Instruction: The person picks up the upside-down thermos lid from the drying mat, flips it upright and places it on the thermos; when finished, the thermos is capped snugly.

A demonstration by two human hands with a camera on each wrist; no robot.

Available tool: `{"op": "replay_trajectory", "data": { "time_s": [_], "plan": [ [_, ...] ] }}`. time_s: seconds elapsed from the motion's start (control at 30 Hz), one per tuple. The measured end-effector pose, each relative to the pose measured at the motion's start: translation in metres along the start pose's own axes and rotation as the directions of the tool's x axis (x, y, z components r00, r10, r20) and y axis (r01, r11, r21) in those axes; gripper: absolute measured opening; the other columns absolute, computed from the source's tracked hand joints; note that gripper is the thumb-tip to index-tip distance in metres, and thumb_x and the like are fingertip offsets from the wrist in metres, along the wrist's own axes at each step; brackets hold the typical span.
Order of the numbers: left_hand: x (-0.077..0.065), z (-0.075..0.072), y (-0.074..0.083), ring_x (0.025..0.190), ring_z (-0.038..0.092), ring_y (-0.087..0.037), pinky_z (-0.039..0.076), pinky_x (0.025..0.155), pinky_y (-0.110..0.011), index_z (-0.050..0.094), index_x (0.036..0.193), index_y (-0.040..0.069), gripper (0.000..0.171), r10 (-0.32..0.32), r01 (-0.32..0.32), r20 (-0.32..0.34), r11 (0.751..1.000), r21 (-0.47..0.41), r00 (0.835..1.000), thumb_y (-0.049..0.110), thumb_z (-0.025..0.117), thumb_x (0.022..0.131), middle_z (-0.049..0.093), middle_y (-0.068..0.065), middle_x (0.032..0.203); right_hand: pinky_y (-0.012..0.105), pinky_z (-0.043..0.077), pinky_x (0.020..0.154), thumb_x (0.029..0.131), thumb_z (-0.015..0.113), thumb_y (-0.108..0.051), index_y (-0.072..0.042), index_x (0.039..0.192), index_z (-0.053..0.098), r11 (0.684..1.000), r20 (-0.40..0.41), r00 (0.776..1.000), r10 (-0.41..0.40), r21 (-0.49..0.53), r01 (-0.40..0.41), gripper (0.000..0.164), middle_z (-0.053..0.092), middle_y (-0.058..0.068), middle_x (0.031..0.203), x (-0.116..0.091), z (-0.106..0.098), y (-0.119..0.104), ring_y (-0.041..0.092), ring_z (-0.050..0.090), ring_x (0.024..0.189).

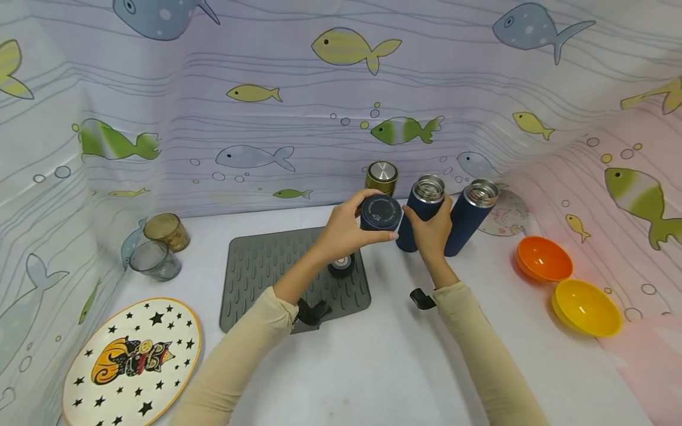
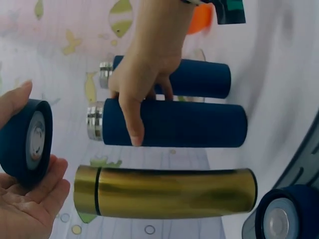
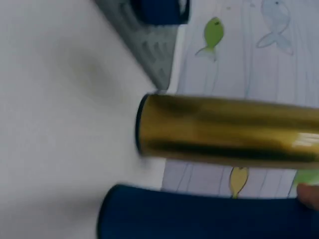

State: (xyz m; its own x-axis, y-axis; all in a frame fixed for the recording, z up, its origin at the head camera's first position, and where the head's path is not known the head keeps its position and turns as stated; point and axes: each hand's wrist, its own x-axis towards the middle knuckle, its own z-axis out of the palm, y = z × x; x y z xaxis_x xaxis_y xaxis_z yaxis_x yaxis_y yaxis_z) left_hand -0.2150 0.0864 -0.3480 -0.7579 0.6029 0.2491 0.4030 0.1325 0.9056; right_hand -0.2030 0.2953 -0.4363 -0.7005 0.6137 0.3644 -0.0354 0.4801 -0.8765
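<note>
You have room to pass toward yourself over the table (image 1: pixel 383 361), between the mat (image 1: pixel 256 284) and the yellow bowl (image 1: pixel 586 307); the second blue bottle (image 1: pixel 469 220) blocks your right hand (image 1: pixel 433 232) rightward, the gold bottle (image 1: pixel 382 178) your left hand (image 1: pixel 342 223) behind.

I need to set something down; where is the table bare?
Bare: the near table between the sleeves, and a strip between glasses and mat. Crowded: right of the mat, around the three bottles and both hands.
</note>
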Motion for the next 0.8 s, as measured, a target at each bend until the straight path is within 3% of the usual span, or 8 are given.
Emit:
{"op": "replay_trajectory", "data": {
  "time_s": [0.13, 0.27, 0.47, 0.53, 0.8],
  "plan": [
    [0.001, 0.002, 0.002, 0.117, 0.06, -0.02, 0.048, 0.102, -0.044, 0.05, 0.139, 0.012, 0.074, -0.002, 0.001, -0.006, 1.0, -0.015, 1.0, 0.023, 0.087, 0.076, 0.062, -0.004, 0.128, 0.051, 0.041, 0.108, 0.08, 0.084, -0.019, -0.004, 0.141, 0.04, 1.0, -0.014, 1.0, -0.013, 0.018, 0.013, 0.076, 0.056, 0.018, 0.137, -0.017, -0.008, -0.008, 0.033, 0.054, 0.128],
    [-0.001, 0.001, 0.007, 0.121, 0.058, -0.021, 0.045, 0.106, -0.044, 0.049, 0.141, 0.01, 0.075, 0.013, -0.013, 0.007, 1.0, -0.015, 1.0, 0.021, 0.087, 0.077, 0.061, -0.005, 0.13, 0.055, 0.045, 0.102, 0.08, 0.084, -0.017, -0.002, 0.14, 0.042, 0.998, 0.034, 0.998, -0.054, 0.042, 0.052, 0.075, 0.057, 0.019, 0.136, -0.05, -0.021, -0.023, 0.034, 0.055, 0.126],
    [-0.01, 0.006, 0.014, 0.112, 0.063, -0.02, 0.054, 0.094, -0.037, 0.049, 0.14, 0.011, 0.075, 0.028, -0.026, 0.061, 0.999, -0.033, 0.998, 0.018, 0.087, 0.076, 0.062, -0.007, 0.128, 0.064, 0.045, 0.099, 0.078, 0.086, -0.015, 0.0, 0.139, 0.045, 0.993, 0.121, 0.99, -0.073, 0.099, 0.062, 0.075, 0.058, 0.017, 0.135, -0.096, -0.033, -0.038, 0.035, 0.055, 0.125],
    [-0.012, 0.012, 0.016, 0.107, 0.065, -0.019, 0.056, 0.088, -0.034, 0.049, 0.14, 0.012, 0.075, 0.022, -0.019, 0.069, 0.999, -0.042, 0.997, 0.018, 0.087, 0.076, 0.063, -0.007, 0.125, 0.066, 0.044, 0.099, 0.078, 0.086, -0.014, -0.001, 0.139, 0.046, 0.992, 0.133, 0.988, -0.075, 0.112, 0.06, 0.074, 0.058, 0.016, 0.135, -0.103, -0.034, -0.04, 0.034, 0.055, 0.126],
    [-0.009, 0.035, 0.013, 0.102, 0.067, -0.017, 0.055, 0.084, -0.029, 0.051, 0.139, 0.013, 0.073, -0.014, 0.017, 0.076, 0.999, -0.031, 0.997, 0.023, 0.086, 0.077, 0.067, -0.006, 0.12, 0.066, 0.044, 0.098, 0.076, 0.087, -0.01, -0.004, 0.139, 0.046, 0.993, 0.143, 0.988, -0.062, 0.107, 0.046, 0.075, 0.059, 0.016, 0.134, -0.112, -0.034, -0.039, 0.034, 0.056, 0.125]
  ]
}}
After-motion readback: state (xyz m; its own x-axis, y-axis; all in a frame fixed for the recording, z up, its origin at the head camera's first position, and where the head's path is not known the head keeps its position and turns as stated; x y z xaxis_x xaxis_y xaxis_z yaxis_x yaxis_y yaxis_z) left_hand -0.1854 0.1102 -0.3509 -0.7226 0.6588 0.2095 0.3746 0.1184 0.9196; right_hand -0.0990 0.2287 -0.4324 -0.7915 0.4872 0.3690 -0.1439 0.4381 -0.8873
